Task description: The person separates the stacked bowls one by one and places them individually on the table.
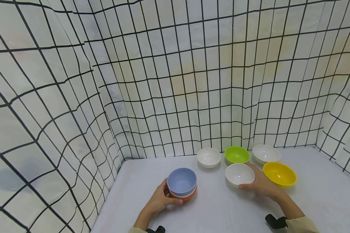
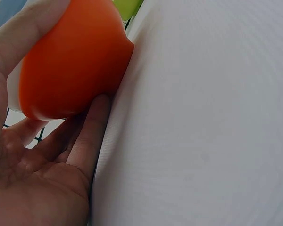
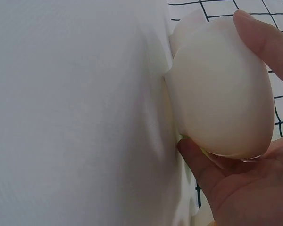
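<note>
On the left of the table stands a nested stack of bowls, with a blue bowl (image 1: pixel 182 181) on top, a white rim below it and an orange bowl (image 2: pixel 75 61) at the bottom. My left hand (image 1: pixel 159 200) holds the stack from its left side, thumb in front and fingers around the far side. To the right, my right hand (image 1: pixel 261 183) grips a white bowl (image 1: pixel 239 174) by its right side. In the right wrist view, the thumb and fingers span this bowl's outer wall (image 3: pixel 221 89). Its base is at or close to the tabletop; I cannot tell which.
Behind the gripped bowl are a green bowl (image 1: pixel 237 154) and two more white bowls, one at left (image 1: pixel 208 157) and one at right (image 1: pixel 266 154). A yellow bowl (image 1: pixel 280 174) sits right of my right hand. Black-gridded white fabric walls (image 1: pixel 186 90) enclose the white-covered table (image 1: pixel 215 210).
</note>
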`<state>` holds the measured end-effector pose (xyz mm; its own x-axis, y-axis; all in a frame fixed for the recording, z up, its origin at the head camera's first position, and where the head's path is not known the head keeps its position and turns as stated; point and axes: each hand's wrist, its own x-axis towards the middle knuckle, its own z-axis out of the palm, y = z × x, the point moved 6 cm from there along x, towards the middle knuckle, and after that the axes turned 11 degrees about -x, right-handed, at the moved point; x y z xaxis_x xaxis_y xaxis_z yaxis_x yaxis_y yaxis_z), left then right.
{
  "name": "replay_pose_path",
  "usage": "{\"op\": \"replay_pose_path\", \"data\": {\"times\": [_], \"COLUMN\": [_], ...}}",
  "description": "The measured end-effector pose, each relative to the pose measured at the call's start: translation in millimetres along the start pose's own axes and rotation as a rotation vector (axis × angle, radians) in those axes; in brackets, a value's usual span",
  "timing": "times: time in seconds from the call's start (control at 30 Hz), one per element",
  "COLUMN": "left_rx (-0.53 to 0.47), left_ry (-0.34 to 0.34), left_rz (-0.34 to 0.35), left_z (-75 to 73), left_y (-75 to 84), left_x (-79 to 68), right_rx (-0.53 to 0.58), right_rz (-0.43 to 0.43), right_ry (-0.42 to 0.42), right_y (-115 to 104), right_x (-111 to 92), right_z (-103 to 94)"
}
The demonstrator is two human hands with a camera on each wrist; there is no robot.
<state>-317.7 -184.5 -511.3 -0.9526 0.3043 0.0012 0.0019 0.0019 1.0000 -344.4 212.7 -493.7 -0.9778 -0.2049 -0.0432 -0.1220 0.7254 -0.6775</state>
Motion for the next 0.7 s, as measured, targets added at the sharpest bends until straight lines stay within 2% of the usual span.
{"op": "replay_pose_path", "data": {"times": [0.33, 0.7], "left_rx": [-0.003, -0.001], "left_ry": [0.006, 0.006], "left_rz": [-0.004, -0.002], "left_z": [-0.4, -1.1], "left_y": [-1.4, -2.5], "left_x": [0.5, 0.9], "right_rx": [-0.038, -0.061], "right_rz": [0.072, 0.076], "right_ry": [-0.058, -0.067], "right_y": [4.5, 6.1], "right_x": [-4.9, -8.1], "right_z": [-2.3, -7.4]}}
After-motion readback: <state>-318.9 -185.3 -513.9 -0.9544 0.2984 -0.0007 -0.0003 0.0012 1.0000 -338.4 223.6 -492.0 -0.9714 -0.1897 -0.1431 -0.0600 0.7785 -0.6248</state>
